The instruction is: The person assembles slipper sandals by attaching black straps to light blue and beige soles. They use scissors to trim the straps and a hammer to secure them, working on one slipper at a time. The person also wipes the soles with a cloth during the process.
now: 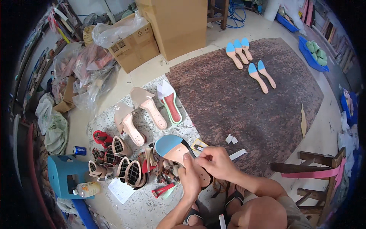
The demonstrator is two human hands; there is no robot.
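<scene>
My left hand (189,180) grips a sandal sole (176,153) near its middle, the thumb lying on the upper face. The sole has a blue toe end, a beige rear with small holes near the heel, and a dark edge. At its right edge my right hand (216,163) is closed in a pinch; whatever is between the fingertips is hidden. Beyond the held sole, on the speckled floor sheet, lie beige soles (154,113) with pale toe flaps and a green-edged sole (172,108) with a red middle.
Several blue-toed insoles (259,77) lie on a dark brown mat (228,99). Heeled shoe parts (134,173) cluster at left, beside a teal stool (63,171) and a bottle (87,189). Cardboard boxes (177,30) stand behind. A wooden chair (320,194) is at right.
</scene>
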